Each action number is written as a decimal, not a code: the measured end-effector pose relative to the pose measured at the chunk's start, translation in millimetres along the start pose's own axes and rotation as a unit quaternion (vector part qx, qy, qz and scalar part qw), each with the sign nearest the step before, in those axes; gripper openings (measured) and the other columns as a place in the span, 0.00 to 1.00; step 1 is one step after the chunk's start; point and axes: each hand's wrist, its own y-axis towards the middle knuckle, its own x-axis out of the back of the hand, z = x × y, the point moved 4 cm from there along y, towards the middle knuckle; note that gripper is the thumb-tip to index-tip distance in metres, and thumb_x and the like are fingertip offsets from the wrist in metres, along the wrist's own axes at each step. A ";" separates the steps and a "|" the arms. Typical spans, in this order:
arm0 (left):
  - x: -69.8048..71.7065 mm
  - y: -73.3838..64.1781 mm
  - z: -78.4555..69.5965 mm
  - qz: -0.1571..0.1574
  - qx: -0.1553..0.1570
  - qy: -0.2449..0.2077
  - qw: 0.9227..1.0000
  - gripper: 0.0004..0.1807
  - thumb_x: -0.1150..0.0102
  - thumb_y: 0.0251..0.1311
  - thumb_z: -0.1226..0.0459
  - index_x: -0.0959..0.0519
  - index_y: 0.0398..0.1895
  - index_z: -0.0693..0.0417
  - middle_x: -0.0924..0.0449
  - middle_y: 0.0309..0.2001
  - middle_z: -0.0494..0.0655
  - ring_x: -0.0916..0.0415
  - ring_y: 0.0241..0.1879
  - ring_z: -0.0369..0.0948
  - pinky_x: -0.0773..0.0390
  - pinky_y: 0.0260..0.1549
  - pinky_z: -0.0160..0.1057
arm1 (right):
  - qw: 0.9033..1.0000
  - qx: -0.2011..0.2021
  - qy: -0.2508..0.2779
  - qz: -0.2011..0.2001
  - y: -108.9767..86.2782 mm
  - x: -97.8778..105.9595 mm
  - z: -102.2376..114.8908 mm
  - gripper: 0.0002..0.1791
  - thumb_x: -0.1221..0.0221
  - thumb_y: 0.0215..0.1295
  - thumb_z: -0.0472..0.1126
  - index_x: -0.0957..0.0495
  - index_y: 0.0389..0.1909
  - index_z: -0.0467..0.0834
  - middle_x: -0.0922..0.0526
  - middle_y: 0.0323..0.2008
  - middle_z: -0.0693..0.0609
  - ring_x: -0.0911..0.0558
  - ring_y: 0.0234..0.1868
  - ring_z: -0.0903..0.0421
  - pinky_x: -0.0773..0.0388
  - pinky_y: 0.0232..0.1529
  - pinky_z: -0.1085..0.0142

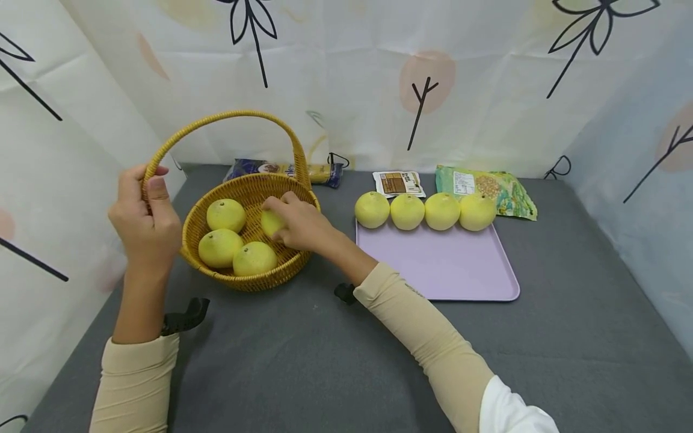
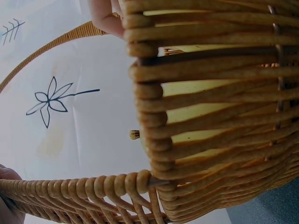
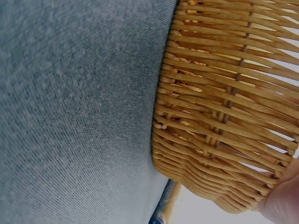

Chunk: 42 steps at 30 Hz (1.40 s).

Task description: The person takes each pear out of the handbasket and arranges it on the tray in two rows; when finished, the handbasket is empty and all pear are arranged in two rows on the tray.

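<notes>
A yellow wicker basket [image 1: 254,285] stands on the left of the table, its arched handle upright. My left hand [image 1: 146,219] grips the handle at its left side. Inside the basket, my right hand [image 1: 296,222] holds a yellow-green grapefruit [image 1: 272,223] from above, its fingers curled over the fruit and partly hiding it. Three more fruits, such as the grapefruit [image 1: 220,248] nearest the left wall, lie beside it. In the left wrist view, pale yellow fruit shows through the weave of the basket [image 2: 215,107]. The right wrist view shows the basket's outer wall [image 3: 219,102] against the cloth.
A lilac tray [image 1: 438,270] lies right of the basket, with several grapefruits [image 1: 443,211] in a row along its far edge. Behind stand a blue and yellow packet [image 1: 322,174], a small white and brown packet [image 1: 399,183] and a green bag [image 1: 509,191]. Patterned curtains border the grey table.
</notes>
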 end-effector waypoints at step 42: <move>-0.5 -0.9 -4.0 -0.006 -0.004 0.004 1.000 0.13 0.51 0.73 0.70 0.22 0.44 0.75 0.40 0.20 0.34 0.51 0.16 0.27 0.48 0.20 0.22 | 0.990 -0.068 -0.015 -0.120 -150.5 82.8 -56.3 0.34 0.27 0.53 0.42 0.27 0.61 0.46 0.30 0.51 0.42 0.25 0.37 0.48 0.26 0.36 0.55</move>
